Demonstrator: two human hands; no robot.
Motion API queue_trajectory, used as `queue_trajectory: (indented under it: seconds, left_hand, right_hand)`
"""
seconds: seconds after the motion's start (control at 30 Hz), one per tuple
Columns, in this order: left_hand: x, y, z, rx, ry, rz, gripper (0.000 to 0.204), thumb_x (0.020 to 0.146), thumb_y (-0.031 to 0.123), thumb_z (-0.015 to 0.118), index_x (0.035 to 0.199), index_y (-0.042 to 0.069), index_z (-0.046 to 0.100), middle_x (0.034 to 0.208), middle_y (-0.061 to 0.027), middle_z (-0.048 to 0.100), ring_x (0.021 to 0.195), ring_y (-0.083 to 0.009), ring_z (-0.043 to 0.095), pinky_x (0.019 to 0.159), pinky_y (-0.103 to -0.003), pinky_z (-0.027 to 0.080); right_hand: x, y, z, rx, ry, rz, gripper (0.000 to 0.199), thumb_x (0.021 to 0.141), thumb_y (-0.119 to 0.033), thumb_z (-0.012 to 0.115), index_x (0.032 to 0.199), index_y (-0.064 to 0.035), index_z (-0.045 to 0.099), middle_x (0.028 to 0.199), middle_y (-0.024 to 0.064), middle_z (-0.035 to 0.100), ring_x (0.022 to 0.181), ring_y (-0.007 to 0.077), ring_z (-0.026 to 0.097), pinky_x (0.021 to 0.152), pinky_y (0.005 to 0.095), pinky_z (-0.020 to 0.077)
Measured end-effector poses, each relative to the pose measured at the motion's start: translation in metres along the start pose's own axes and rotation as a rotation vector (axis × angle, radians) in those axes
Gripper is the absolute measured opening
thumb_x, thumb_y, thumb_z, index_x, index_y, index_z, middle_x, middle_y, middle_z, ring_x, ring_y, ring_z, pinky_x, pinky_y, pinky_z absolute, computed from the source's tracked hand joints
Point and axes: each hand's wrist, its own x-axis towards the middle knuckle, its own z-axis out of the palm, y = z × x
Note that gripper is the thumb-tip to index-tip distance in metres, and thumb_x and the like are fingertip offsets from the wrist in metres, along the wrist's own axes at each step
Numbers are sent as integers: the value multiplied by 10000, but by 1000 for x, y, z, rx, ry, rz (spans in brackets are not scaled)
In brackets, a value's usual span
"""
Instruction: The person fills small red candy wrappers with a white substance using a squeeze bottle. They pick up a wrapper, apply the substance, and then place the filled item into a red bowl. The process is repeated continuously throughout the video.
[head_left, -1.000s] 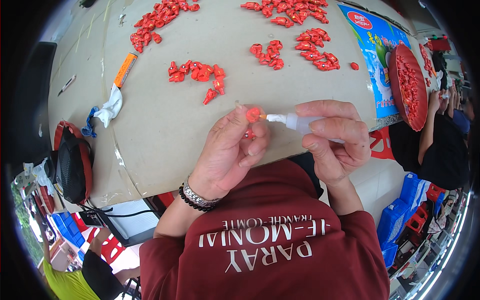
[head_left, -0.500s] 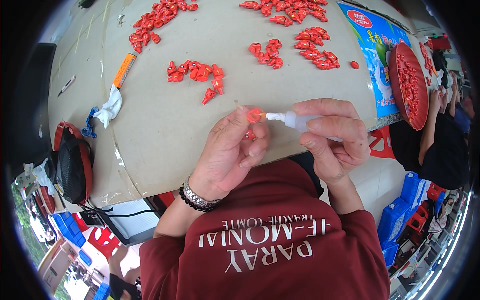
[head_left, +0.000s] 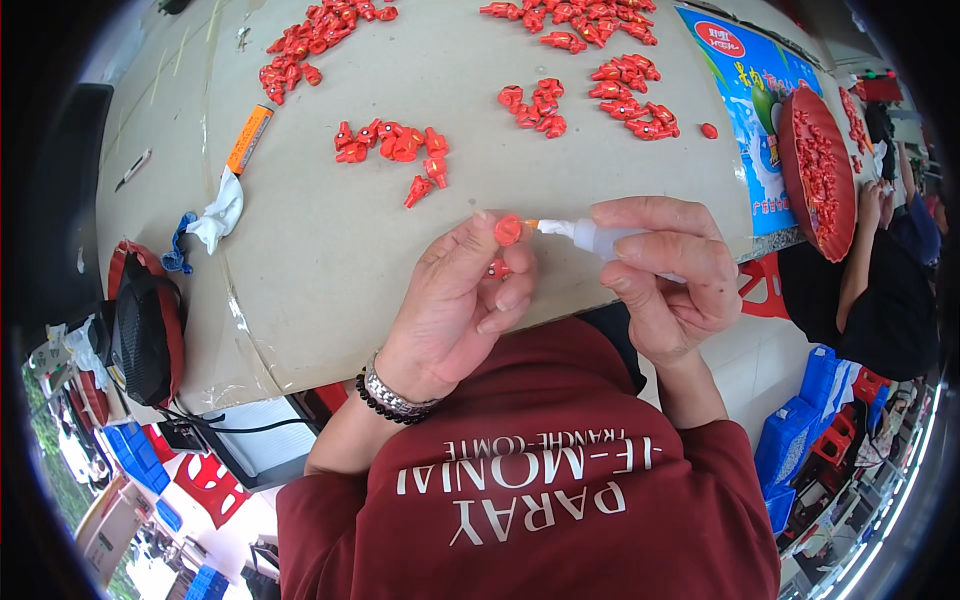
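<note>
A small round red part (head_left: 508, 230) is pinched between the thumb and forefinger of my left hand (head_left: 455, 290). A second red piece (head_left: 498, 268) shows among the curled lower fingers of that hand. My right hand (head_left: 675, 270) grips a translucent squeeze bottle (head_left: 600, 240) with a white-wrapped neck and an orange tip. The tip points left, close beside the round part's edge; whether it touches cannot be told. Beyond my hands, several small red figure-like pieces (head_left: 402, 145) lie in a loose cluster on the grey table (head_left: 330, 270).
Further red piles (head_left: 320, 35) lie at the far side. An orange stick-like item (head_left: 249, 140), white tissue (head_left: 217, 213) and a black mesh object (head_left: 150, 325) stand left. At right, a red tray (head_left: 820, 175) of small parts overlaps a blue printed sheet (head_left: 745, 90); another person (head_left: 870, 290) sits beyond.
The bottle tip has drawn slightly right, off the face of the round red part. The round part has turned a little in my left fingers. A person's arm at lower left has gone from view.
</note>
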Motion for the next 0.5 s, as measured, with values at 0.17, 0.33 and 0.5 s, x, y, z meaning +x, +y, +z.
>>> queue_trajectory:
  seconds: [0.17,0.33,0.5]
  left_hand:
    - [1,-1,-4,5,-24,28,270,1001,312,442,953,66,543,805,-7,540,587,-71,420,399,-180,294]
    - [2,0,-2,13,13,71,222,993,282,468,968,72,538,829,-10,558,590,-68,421,404,-178,297]
    - [2,0,0,29,16,87,216,991,280,472,972,74,536,835,-13,560,592,-63,417,411,-173,297]
  right_hand:
    - [0,0,0,3,3,-16,208,752,-4,736,920,-2,614,950,211,658,643,147,622,485,229,474]
    - [-1,-7,-5,6,18,44,231,750,2,735,942,-5,607,958,218,655,652,151,623,494,230,481]
    - [-2,-4,-3,4,12,20,217,752,6,731,931,-8,609,955,216,656,662,158,627,502,234,489]
